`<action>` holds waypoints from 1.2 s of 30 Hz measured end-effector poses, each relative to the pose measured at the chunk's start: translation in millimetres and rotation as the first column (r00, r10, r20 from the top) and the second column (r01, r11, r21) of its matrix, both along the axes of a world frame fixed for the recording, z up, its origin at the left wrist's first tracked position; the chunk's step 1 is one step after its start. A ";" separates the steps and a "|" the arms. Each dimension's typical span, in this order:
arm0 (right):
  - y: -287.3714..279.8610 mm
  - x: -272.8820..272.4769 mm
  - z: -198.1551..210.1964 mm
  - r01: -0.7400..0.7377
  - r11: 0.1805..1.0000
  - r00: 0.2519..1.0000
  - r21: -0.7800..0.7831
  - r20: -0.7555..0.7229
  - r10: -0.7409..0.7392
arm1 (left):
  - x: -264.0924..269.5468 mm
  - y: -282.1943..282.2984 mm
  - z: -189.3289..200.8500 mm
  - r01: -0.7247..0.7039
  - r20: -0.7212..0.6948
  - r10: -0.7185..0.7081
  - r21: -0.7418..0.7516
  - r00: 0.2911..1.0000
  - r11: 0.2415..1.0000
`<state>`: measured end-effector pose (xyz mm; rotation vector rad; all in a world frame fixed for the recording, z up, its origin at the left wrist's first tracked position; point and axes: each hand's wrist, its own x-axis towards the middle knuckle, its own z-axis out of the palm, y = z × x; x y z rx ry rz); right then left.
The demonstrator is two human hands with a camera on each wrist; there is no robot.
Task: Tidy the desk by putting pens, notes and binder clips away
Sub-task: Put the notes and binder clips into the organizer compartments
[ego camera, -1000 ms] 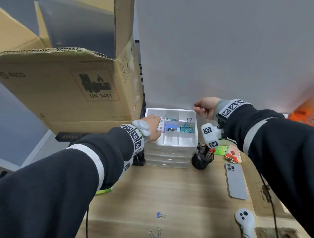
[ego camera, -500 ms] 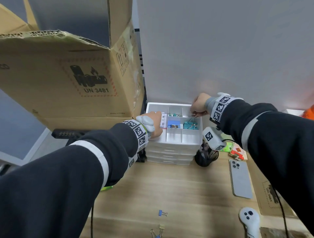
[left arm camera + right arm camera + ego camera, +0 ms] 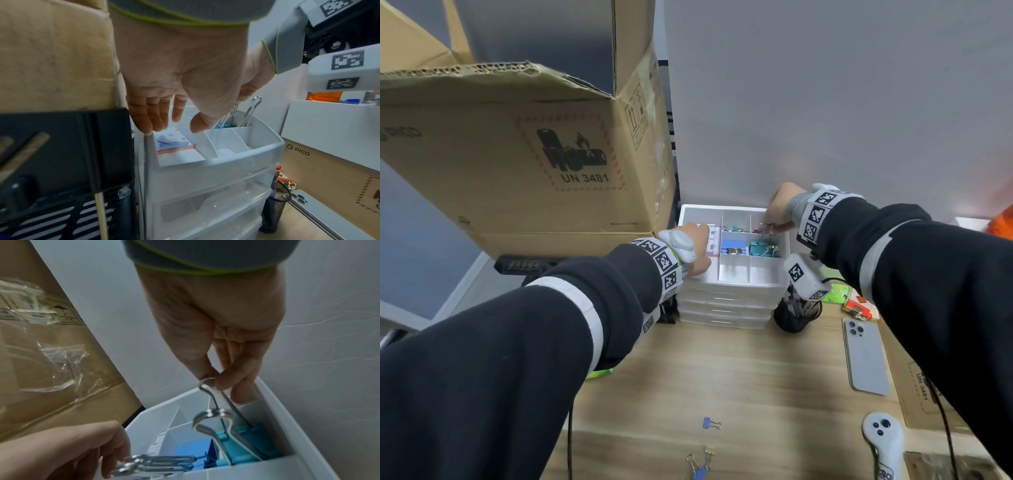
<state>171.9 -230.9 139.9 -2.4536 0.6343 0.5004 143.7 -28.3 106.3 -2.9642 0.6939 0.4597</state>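
Note:
A white drawer unit's open top tray (image 3: 734, 274) holds blue binder clips (image 3: 733, 247), teal ones and a notes pad (image 3: 174, 141). My right hand (image 3: 774, 224) is over the tray's back right compartment. It pinches the silver wire handle (image 3: 207, 382) of a teal binder clip (image 3: 249, 430) whose body sits low in that compartment, behind another teal clip (image 3: 226, 449). My left hand (image 3: 174, 128) reaches into the left compartment with straight fingers just above the notes pad, thumb by the divider, holding nothing.
A big cardboard box (image 3: 517, 154) overhangs on the left, and a black rack (image 3: 61, 162) stands beside the drawers. A black mesh pen cup (image 3: 796, 317), phone (image 3: 866, 356) and white controller (image 3: 883, 438) lie to the right. Loose binder clips (image 3: 711, 423) lie near the desk's front.
My right hand has come down and left from beside the wall to the tray's back right compartment, bringing a clip's handle with it. The left hand has stayed at the left compartment.

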 end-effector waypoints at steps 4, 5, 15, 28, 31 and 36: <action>4.9 -12.6 8.8 0.019 0.997 0.996 -0.069 0.084 -0.013 | -5.0 6.3 5.6 -0.003 0.003 0.003 -0.057 1.000 0.998; 4.7 -18.4 12.8 0.038 0.997 0.995 -0.069 0.100 -0.031 | -7.4 9.0 6.4 0.007 0.014 -0.006 -0.090 1.000 0.996; -14.1 -96.9 -15.1 0.212 0.962 0.894 0.171 0.363 -0.261 | -67.6 48.8 -23.8 0.200 -0.005 -0.208 -0.266 0.978 0.943; 8.5 -240.3 -175.0 -0.072 0.981 0.963 0.183 -0.244 0.117 | -169.3 78.6 -136.3 0.111 -0.313 -0.151 -0.142 0.938 0.984; 27.2 -273.1 -197.7 -0.251 0.959 0.833 0.135 -0.475 0.285 | -190.5 74.9 -155.6 0.122 -0.377 -0.165 -0.136 0.911 0.983; 64.9 -321.9 -220.5 -0.423 0.893 0.612 0.157 -0.677 0.409 | -221.3 70.3 -184.5 0.125 -0.468 -0.166 -0.118 0.868 0.985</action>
